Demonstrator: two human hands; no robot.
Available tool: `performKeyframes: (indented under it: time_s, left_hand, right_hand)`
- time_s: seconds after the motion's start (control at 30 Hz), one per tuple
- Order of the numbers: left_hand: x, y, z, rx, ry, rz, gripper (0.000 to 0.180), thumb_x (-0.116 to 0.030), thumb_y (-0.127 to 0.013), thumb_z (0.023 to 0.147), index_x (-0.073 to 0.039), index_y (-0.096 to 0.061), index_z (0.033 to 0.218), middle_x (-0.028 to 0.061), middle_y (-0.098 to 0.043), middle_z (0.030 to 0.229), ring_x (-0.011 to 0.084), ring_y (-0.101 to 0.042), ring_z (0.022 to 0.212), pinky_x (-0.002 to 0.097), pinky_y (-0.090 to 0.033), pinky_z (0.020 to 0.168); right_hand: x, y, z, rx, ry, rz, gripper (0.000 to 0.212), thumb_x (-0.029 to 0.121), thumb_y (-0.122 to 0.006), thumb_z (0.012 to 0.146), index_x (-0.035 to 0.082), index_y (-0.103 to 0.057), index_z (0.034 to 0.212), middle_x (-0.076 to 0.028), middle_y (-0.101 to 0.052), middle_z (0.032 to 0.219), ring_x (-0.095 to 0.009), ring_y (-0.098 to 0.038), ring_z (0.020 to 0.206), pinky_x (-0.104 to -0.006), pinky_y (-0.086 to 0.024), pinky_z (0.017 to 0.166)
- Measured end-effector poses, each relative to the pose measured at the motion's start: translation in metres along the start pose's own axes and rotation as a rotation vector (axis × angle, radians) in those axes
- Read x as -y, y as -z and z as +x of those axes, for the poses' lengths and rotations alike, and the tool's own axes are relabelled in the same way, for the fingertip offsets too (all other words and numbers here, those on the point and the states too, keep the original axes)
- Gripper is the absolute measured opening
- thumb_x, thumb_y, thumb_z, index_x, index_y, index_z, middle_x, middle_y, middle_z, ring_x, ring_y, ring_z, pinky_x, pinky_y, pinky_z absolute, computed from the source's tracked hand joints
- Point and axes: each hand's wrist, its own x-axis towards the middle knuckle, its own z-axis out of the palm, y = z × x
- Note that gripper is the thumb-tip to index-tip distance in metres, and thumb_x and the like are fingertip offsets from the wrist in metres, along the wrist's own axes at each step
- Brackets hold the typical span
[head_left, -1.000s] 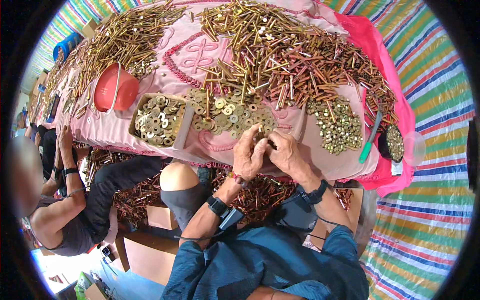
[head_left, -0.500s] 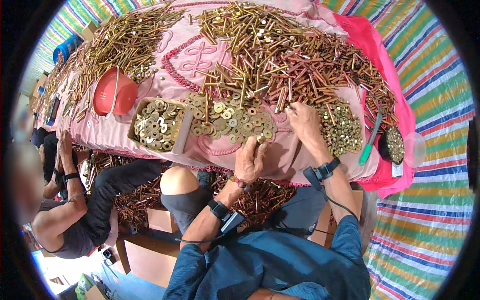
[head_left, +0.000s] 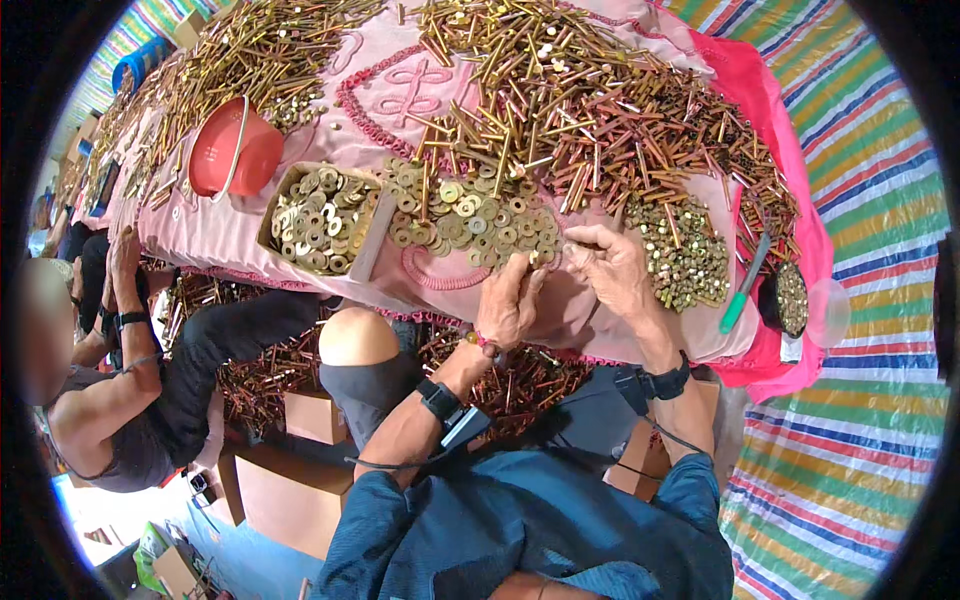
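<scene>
My left hand (head_left: 508, 302) is at the near edge of a heap of brassy washers (head_left: 475, 228), its thumb and fingers pinched together; what they hold is too small to make out. Just to its right, my right hand (head_left: 612, 270) is raised over the pink cloth, thumb and forefinger closed in a pinch whose contents I cannot make out either. Small brassy nuts (head_left: 690, 255) lie heaped beside my right hand. Beyond both hands spreads a large pile of bolt-like metal rods (head_left: 610, 130).
A box of washers (head_left: 320, 215) stands left of the loose washers, with a red bucket (head_left: 235, 155) behind it. At the right lie a green-handled tool (head_left: 738, 305) and a dark bowl of small parts (head_left: 790, 300). Another person (head_left: 110, 420) sits at the left; cartons (head_left: 290, 500) are below.
My right hand has drawn back from the rods, down toward my left hand. My left hand has shifted slightly. The view has tilted a little.
</scene>
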Motion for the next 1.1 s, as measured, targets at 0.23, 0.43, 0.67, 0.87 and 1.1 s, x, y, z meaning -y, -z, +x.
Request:
performKeyframes:
  time_s: [0.23, 0.43, 0.67, 0.87, 1.1]
  left_hand:
    - [0.005, -0.003, -0.003, -0.029, -0.082, -0.018, 0.01, -0.009, -0.06, 0.096, -0.004, -0.055, 0.104, 0.0143, -0.057, 0.073, 0.0307, -0.059, 0.062, 0.0394, -0.046, 0.056]
    - [0.004, -0.004, -0.005, -0.03, -0.041, -0.096, 0.013, -0.004, -0.062, 0.091, -0.004, -0.053, 0.1, 0.0181, -0.051, 0.072, 0.0398, -0.053, 0.063, 0.0447, -0.042, 0.056]
    - [0.006, -0.002, -0.005, -0.023, -0.079, -0.072, 0.017, 0.0, -0.062, 0.088, -0.003, -0.054, 0.104, 0.0194, -0.053, 0.074, 0.0421, -0.055, 0.067, 0.0456, -0.042, 0.058]
    - [0.001, -0.002, -0.004, -0.034, -0.094, -0.063, 0.008, -0.005, -0.057, 0.096, -0.004, -0.054, 0.103, 0.0173, -0.055, 0.072, 0.0322, -0.054, 0.062, 0.0358, -0.048, 0.06]
    - [0.005, -0.003, -0.002, -0.049, -0.126, -0.042, 0.006, -0.008, -0.058, 0.098, -0.004, -0.054, 0.102, 0.0148, -0.055, 0.071, 0.0326, -0.057, 0.061, 0.0363, -0.048, 0.059]
  right_hand:
    - [0.019, -0.024, -0.009, 0.055, 0.174, 0.049, 0.023, 0.002, -0.067, 0.092, -0.003, -0.07, 0.115, -0.006, -0.066, 0.102, -0.011, -0.063, 0.09, -0.0231, -0.052, 0.074]
    - [0.017, -0.031, -0.01, -0.013, 0.371, -0.145, 0.021, -0.001, -0.068, 0.089, -0.001, -0.072, 0.11, -0.01, -0.069, 0.104, -0.018, -0.067, 0.091, -0.0285, -0.054, 0.079]
    - [0.014, -0.038, -0.013, -0.086, 0.452, -0.104, 0.017, -0.002, -0.068, 0.087, 0.001, -0.072, 0.103, -0.012, -0.072, 0.106, -0.023, -0.07, 0.099, -0.0325, -0.055, 0.086]
    - [0.007, -0.036, -0.014, -0.034, 0.329, 0.111, 0.023, -0.002, -0.068, 0.087, 0.001, -0.069, 0.11, -0.011, -0.071, 0.107, -0.022, -0.069, 0.1, -0.0326, -0.055, 0.087]
    - [0.024, -0.017, -0.007, -0.024, 0.49, -0.39, 0.028, -0.005, -0.064, 0.087, 0.0, -0.064, 0.114, -0.016, -0.068, 0.104, -0.031, -0.069, 0.098, -0.0375, -0.055, 0.085]
